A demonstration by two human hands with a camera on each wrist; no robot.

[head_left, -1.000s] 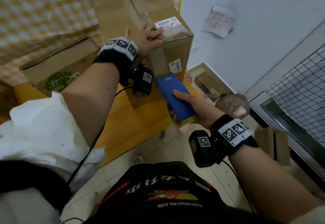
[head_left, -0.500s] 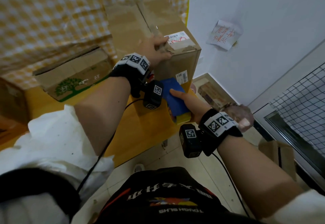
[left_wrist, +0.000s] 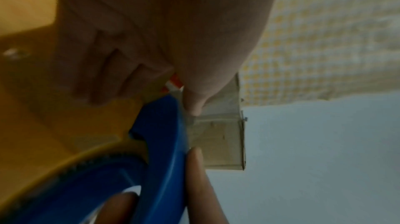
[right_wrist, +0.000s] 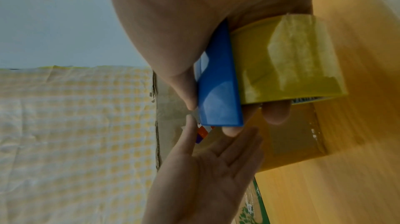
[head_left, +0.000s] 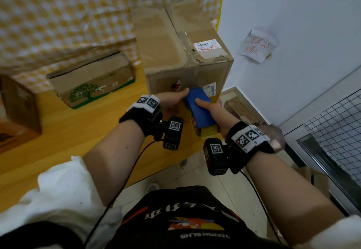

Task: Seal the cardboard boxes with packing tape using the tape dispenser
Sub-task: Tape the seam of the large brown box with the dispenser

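Note:
A large cardboard box (head_left: 185, 53) stands on the wooden table (head_left: 68, 131), its top flaps closed along a worn middle seam. My right hand (head_left: 213, 112) grips a blue tape dispenser (head_left: 201, 110) with a yellow tape roll (right_wrist: 288, 59), thumb on top, fingers underneath. The dispenser's nose is against the box's front face. My left hand (head_left: 182, 94) lies beside the nose with straight fingers and an open palm (right_wrist: 216, 149). Its thumb (left_wrist: 190, 104) touches the clear tape at the dispenser's (left_wrist: 160, 142) edge. The contact spot itself is hidden in the head view.
A smaller box with a green tree print (head_left: 91, 82) and a brown box (head_left: 17, 102) sit to the left on the table. A yellow checked cloth (head_left: 68, 14) hangs behind. At the right are a wall with a paper note (head_left: 256, 45) and a wire grid (head_left: 336, 127).
My left hand came off the box's top and dropped to its front face beside the dispenser. My right hand brought the dispenser forward up to the box.

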